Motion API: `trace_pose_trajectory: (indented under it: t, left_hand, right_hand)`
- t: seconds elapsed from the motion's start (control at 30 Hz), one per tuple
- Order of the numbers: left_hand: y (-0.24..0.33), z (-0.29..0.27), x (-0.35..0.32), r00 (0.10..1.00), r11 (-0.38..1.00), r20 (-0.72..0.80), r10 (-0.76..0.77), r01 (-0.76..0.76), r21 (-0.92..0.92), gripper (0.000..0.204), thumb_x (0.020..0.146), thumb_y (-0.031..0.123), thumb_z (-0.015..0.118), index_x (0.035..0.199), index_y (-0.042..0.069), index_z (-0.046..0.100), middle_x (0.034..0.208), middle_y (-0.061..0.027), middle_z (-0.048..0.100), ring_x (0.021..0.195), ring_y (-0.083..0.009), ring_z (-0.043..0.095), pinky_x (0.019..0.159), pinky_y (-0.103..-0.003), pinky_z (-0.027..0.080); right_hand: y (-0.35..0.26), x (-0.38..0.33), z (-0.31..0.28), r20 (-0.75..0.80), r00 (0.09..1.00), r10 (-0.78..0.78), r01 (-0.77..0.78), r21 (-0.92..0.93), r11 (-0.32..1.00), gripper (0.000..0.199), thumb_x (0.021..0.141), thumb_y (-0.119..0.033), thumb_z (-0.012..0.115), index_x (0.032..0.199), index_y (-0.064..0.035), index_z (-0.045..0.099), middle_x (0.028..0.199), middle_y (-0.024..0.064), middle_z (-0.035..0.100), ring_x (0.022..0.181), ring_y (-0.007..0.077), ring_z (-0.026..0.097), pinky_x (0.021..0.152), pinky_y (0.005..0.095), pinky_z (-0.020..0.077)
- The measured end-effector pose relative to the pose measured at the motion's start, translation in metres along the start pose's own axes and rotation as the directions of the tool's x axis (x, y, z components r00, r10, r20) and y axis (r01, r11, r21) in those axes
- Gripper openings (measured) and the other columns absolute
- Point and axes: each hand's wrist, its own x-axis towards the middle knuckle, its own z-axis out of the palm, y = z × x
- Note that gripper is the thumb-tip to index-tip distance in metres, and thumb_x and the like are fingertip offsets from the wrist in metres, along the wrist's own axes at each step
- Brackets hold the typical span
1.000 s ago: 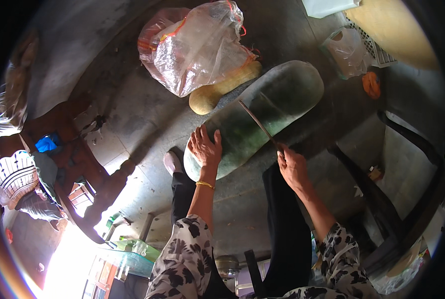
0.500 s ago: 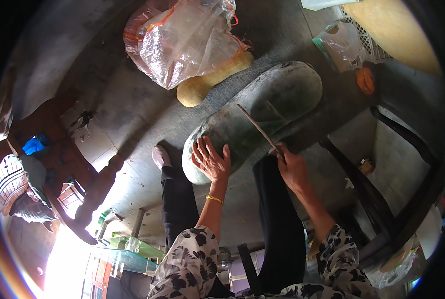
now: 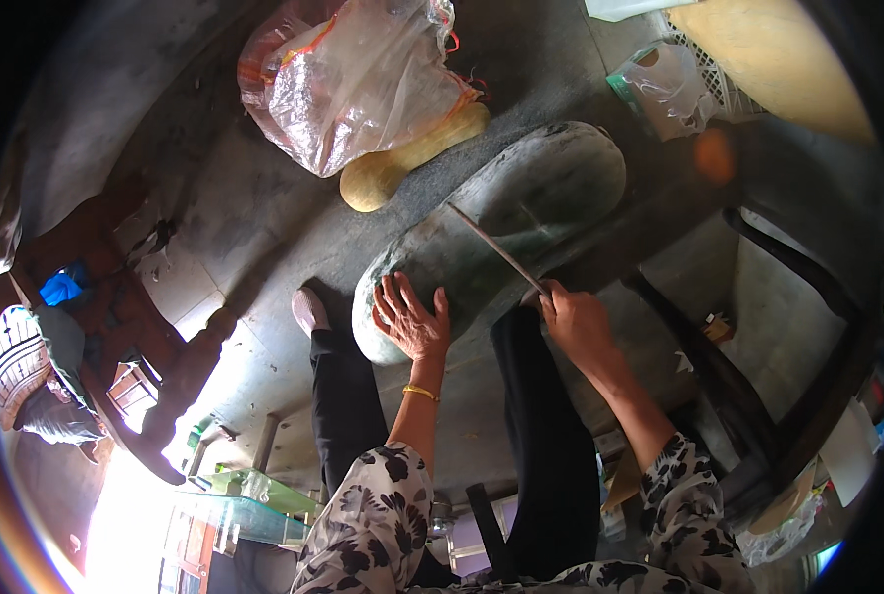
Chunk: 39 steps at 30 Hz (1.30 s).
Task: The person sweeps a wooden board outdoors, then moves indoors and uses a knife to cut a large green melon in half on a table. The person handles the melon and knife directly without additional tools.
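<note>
A very large dark green gourd (image 3: 521,213) lies on the grey concrete floor (image 3: 264,198) in front of my legs. My left hand (image 3: 412,319) rests flat on its near end, fingers spread, a gold bangle on the wrist. My right hand (image 3: 573,322) grips the handle of a long knife (image 3: 496,247), whose blade lies across the middle of the gourd. A tan elongated squash (image 3: 407,163) lies just beyond the gourd, touching a clear plastic bag (image 3: 358,74).
A smaller plastic bag (image 3: 675,84) and a pale basket sit at the upper right. A dark metal chair frame (image 3: 788,327) stands at my right. A woven basket (image 3: 11,356) is at far left; a glass-topped stand (image 3: 244,500) is below left.
The view has shifted a little, so the gourd sits more to the right. My left hand slid down toward the gourd's near end. The knife stays across the gourd.
</note>
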Motion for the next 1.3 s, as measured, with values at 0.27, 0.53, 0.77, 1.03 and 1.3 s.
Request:
trace_pose_trajectory:
  t: [0.27,0.53,0.77,1.03,1.3]
  left_hand:
    - [-0.001,0.000,-0.001,0.998,0.999,0.054,-0.040,0.041,-0.021,0.078,0.092,0.055,0.057,0.150,0.004,0.042,0.154,-0.0198,0.040,0.146,-0.0397,0.030,0.117,-0.056,0.018]
    - [0.004,-0.004,-0.005,0.998,0.998,0.036,-0.042,0.043,-0.034,0.079,0.092,0.055,0.058,0.151,0.005,0.041,0.155,-0.0203,0.039,0.147,-0.0397,0.028,0.118,-0.057,0.018]
    - [0.000,0.000,0.004,1.000,1.000,-0.012,-0.010,0.010,-0.002,0.079,0.091,0.054,0.059,0.150,0.005,0.043,0.155,-0.0197,0.041,0.146,-0.0392,0.031,0.118,-0.055,0.020]
    - [-0.001,-0.003,0.011,1.000,1.000,-0.028,-0.004,0.004,0.002,0.076,0.092,0.056,0.056,0.147,0.005,0.046,0.150,-0.0188,0.045,0.144,-0.0388,0.034,0.116,-0.057,0.022]
    - [0.000,0.005,-0.002,0.999,1.000,-0.050,-0.005,0.006,0.024,0.074,0.093,0.054,0.057,0.148,0.005,0.046,0.150,-0.0178,0.046,0.144,-0.0369,0.036,0.118,-0.055,0.022]
  right_hand:
    - [-0.022,0.003,-0.003,0.075,0.993,0.092,-0.081,-0.135,0.988,0.010,0.089,-0.012,0.066,0.088,-0.0029,0.062,0.073,0.0207,0.069,0.069,0.0390,0.071,0.063,0.0474,0.0587]
    - [-0.019,0.008,0.005,0.118,0.975,0.189,-0.174,-0.127,0.976,0.005,0.087,-0.007,0.063,0.087,-0.0025,0.063,0.077,0.0226,0.070,0.075,0.0412,0.071,0.066,0.0481,0.0589]
    - [0.000,0.006,0.047,0.122,0.953,0.277,-0.273,-0.052,0.961,0.013,0.083,-0.006,0.067,0.097,-0.0041,0.066,0.083,0.0226,0.070,0.084,0.0427,0.069,0.073,0.0532,0.0559]
    - [0.011,0.015,0.036,0.155,0.967,0.203,-0.213,0.055,0.975,0.011,0.086,-0.008,0.066,0.096,-0.0040,0.069,0.084,0.0230,0.070,0.084,0.0431,0.069,0.074,0.0525,0.0557]
    - [-0.012,0.023,0.005,0.207,0.949,0.239,-0.239,-0.030,0.971,0.009,0.087,-0.010,0.067,0.087,-0.0005,0.069,0.087,0.0219,0.071,0.085,0.0420,0.070,0.074,0.0494,0.0570]
